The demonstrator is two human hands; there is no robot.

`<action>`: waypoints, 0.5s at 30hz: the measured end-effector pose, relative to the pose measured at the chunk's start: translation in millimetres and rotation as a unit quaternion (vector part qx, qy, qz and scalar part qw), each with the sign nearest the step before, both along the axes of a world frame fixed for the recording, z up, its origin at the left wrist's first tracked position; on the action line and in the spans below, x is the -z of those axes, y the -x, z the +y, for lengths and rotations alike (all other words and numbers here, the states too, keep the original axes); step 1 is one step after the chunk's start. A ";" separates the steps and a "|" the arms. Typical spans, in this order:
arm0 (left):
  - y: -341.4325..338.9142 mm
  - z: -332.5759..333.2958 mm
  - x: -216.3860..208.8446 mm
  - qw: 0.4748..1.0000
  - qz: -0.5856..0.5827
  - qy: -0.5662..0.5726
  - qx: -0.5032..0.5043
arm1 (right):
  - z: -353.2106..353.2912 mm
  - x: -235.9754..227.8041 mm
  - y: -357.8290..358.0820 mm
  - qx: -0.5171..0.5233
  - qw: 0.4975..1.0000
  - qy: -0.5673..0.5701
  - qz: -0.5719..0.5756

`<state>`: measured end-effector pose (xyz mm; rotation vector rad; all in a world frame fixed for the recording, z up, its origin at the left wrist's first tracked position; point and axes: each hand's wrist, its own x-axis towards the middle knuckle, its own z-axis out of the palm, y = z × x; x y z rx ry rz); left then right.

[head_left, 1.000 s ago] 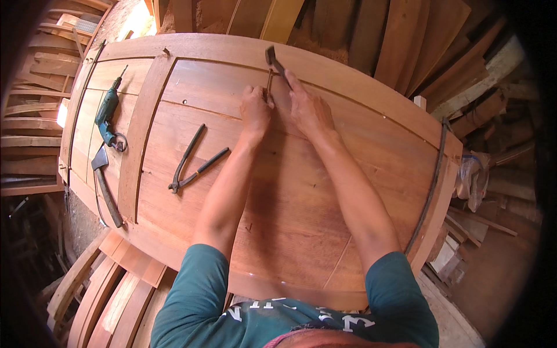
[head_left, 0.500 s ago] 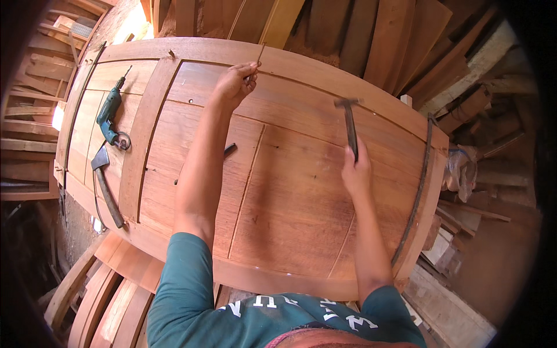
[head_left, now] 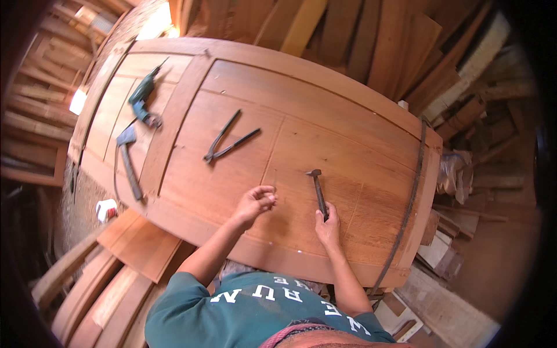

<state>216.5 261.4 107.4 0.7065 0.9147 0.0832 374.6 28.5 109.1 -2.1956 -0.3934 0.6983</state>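
Observation:
My left hand [head_left: 257, 204] is closed in a pinch over the near middle of a panelled wooden door [head_left: 232, 233]. A thin, brownish stick [head_left: 275, 176] stands up from its fingertips; whether it is wood or metal I cannot tell. To the right, my right hand [head_left: 328, 227] grips a hammer [head_left: 320, 194] by the lower handle, its head pointing away from me. Pincers [head_left: 216, 152] lie on the door with their handles spread, beyond my left hand.
A green power drill [head_left: 142, 95] and a hatchet [head_left: 130, 168] lie on the door's left part. A dark strap [head_left: 415, 209] crosses its right end. Boards [head_left: 325, 35] lean behind it, and curved timber pieces [head_left: 98, 290] are stacked at the near left.
Both hands have come back toward me from the door's far side, the left with the thin stick and the right with the hammer. The pincers are now uncovered. The whole view has shifted.

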 end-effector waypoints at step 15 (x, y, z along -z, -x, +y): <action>159.8 -141.2 -21.0 0.993 -0.105 -0.040 0.034 | -8.7 -62.1 191.9 -0.048 0.962 -0.159 0.217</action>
